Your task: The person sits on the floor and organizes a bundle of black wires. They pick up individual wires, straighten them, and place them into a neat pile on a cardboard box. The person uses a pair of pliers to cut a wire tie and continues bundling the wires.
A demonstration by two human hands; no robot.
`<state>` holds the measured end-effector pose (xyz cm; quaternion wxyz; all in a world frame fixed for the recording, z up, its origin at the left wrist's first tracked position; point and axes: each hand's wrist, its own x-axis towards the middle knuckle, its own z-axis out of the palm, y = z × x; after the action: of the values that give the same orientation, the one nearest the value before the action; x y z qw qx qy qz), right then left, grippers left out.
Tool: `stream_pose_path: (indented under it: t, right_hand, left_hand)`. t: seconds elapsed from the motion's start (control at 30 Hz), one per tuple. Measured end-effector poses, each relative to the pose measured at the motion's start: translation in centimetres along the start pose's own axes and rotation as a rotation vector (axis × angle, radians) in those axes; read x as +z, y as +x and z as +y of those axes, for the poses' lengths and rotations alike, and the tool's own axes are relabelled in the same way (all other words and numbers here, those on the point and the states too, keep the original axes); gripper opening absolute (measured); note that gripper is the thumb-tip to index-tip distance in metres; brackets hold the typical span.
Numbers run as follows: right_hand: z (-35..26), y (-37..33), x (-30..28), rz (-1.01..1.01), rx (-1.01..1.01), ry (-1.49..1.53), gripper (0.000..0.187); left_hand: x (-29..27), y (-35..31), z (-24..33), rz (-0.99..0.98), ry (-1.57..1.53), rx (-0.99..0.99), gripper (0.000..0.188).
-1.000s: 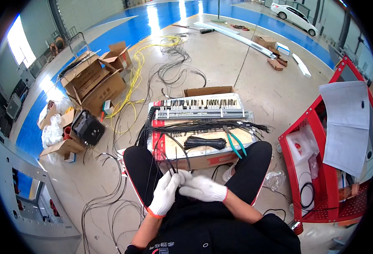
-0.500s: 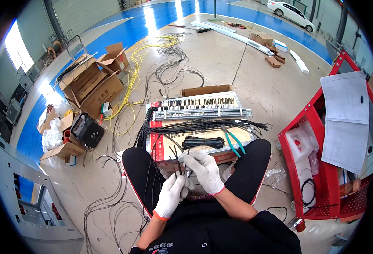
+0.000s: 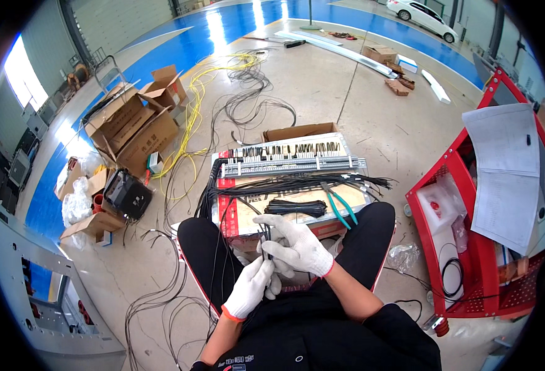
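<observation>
Both my hands wear white knitted gloves and meet above my lap. My left hand (image 3: pixel 251 289) is closed round several thin black wires (image 3: pixel 264 235), whose ends stick up between my hands. My right hand (image 3: pixel 300 248) has its fingers bent round the same wires, with the index finger stretched above them; part of the grip is hidden. Just beyond, a cardboard box (image 3: pixel 229 217) bears a bunch of thin black strips (image 3: pixel 296 208), teal-handled pliers (image 3: pixel 342 208), a long bundle of black wires (image 3: pixel 266 187) and a metal rail strip (image 3: pixel 291 166) with black wire ends along it.
Loose black cables (image 3: pixel 155 303) trail over the floor at left, near a yellow cable (image 3: pixel 193 117). Opened cartons (image 3: pixel 145 133) and a black case (image 3: pixel 128 193) stand at left. A red cart (image 3: pixel 430 229) with papers (image 3: pixel 504 173) is at right; a grey metal frame (image 3: pixel 56 272) fills the lower left.
My right hand has come lower along the wires, its index finger now stretched out to the left. The wire ends showing above the hands are shorter. My left hand has shifted slightly.
</observation>
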<state>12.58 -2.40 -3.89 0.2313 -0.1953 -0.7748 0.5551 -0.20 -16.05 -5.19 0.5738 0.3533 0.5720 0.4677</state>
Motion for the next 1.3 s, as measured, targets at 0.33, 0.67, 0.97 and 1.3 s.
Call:
stream_pose_path:
  t: [0.33, 0.67, 0.97, 1.3]
  right_hand:
    - [1.8, -1.1, 1.9, -0.019, -0.004, 0.518, 0.042]
    - [4.4, -1.4, 3.8, 0.24, 0.009, 0.722, 0.042]
    - [7.9, -1.2, -0.9, 0.418, -0.031, 0.152, 0.037]
    - [17.6, -2.1, -7.9, 0.6, 0.259, -0.837, 0.015]
  left_hand:
    - [-1.7, 0.9, -2.9, -0.271, -0.369, -0.038, 0.043]
    - [-1.6, -0.3, -4.0, -0.217, -0.622, -0.151, 0.037]
    - [-1.5, -0.2, -5.6, 0.122, -0.341, -0.002, 0.03]
    - [-0.6, -0.1, -3.5, 0.369, -0.091, 0.06, 0.028]
